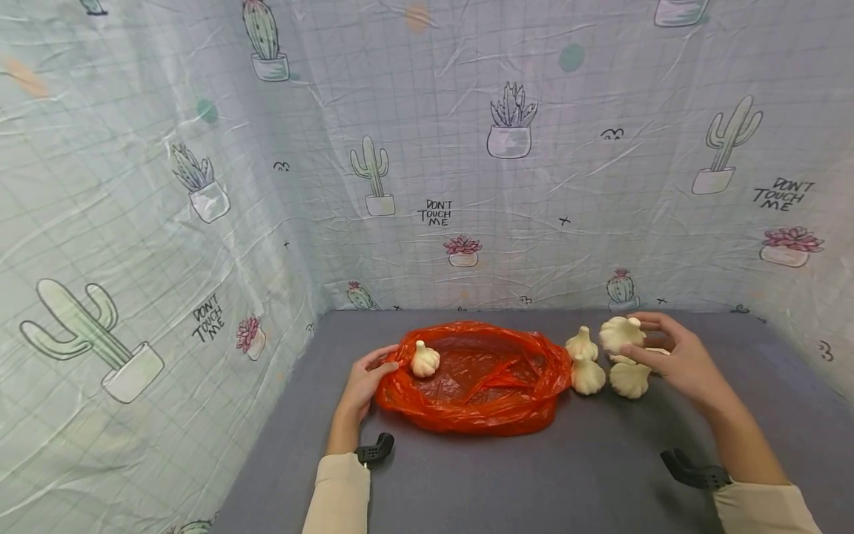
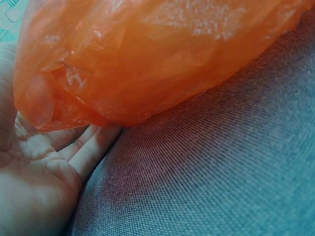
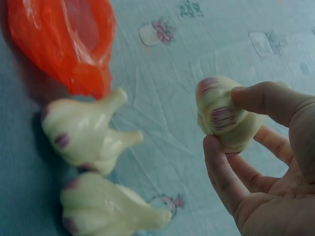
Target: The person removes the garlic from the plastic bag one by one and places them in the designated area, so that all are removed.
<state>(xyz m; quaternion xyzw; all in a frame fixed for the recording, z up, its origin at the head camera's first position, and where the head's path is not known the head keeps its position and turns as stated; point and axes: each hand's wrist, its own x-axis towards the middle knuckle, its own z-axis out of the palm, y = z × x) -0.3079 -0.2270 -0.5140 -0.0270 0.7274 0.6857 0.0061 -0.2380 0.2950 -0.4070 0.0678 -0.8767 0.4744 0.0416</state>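
Observation:
A red plastic bag point(image 1: 467, 423) lies spread open on the grey table, with one garlic bulb point(image 1: 425, 360) inside at its left end. My left hand point(image 1: 363, 382) holds the bag's left rim, thumb over the edge; in the left wrist view its fingers reach under the orange-looking film point(image 2: 147, 64). Between thumb and fingers, my right hand point(image 1: 680, 360) pinches a garlic bulb point(image 3: 224, 115) with purple streaks, raised above the others. Below and left of that hand sit more bulbs, among them one at the front right point(image 1: 629, 380) and one against the bag point(image 1: 588, 377).
Another garlic bulb point(image 1: 582, 344) stands behind the one by the bag, and a further one is mostly hidden under the right hand. A cactus-print sheet point(image 1: 427, 148) hangs behind and to the left of the grey table point(image 1: 480, 482).

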